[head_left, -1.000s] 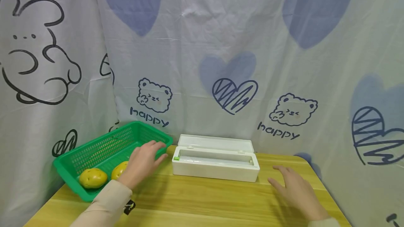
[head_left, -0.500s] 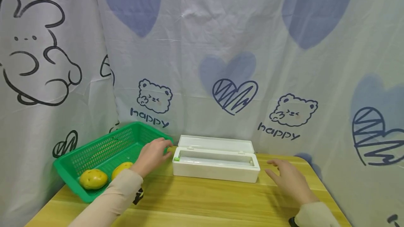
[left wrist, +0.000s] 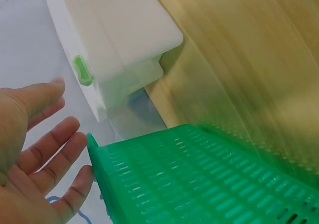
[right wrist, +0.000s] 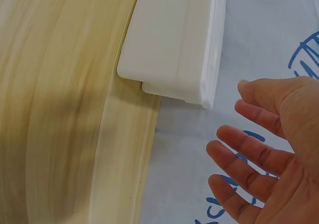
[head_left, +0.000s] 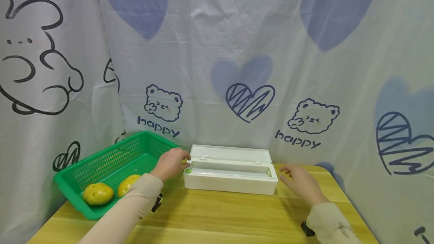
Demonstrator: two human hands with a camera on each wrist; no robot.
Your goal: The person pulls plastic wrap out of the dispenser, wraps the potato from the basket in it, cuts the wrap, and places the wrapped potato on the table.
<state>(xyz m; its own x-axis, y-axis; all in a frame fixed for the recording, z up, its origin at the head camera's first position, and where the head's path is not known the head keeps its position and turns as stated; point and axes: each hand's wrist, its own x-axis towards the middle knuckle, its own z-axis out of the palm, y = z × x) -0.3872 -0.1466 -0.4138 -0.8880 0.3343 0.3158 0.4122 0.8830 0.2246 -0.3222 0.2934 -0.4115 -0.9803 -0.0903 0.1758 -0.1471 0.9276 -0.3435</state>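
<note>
A long white cling film dispenser (head_left: 230,185) sits at the back of the table, its hinged lid (head_left: 230,152) tipped back and a pale roll lying inside. A small green slider (left wrist: 82,70) is at its left end. My left hand (head_left: 170,164) hovers at that end, fingers loosely bent and holding nothing, beside the rim of a green basket (left wrist: 149,179). Near the dispenser's right end is my right hand (head_left: 301,183), its fingers loosely spread and a gap showing to the white plastic in the right wrist view. Two yellow potatoes (head_left: 98,194) lie in the basket.
The wooden table (head_left: 217,214) ends just behind the dispenser at a white printed curtain (head_left: 203,67). More curtain hangs along the left and right sides. The basket stands slanted at the table's left edge.
My left hand has moved right, from over the basket to the dispenser's left end. My right hand has shifted left and slightly up towards its right end.
</note>
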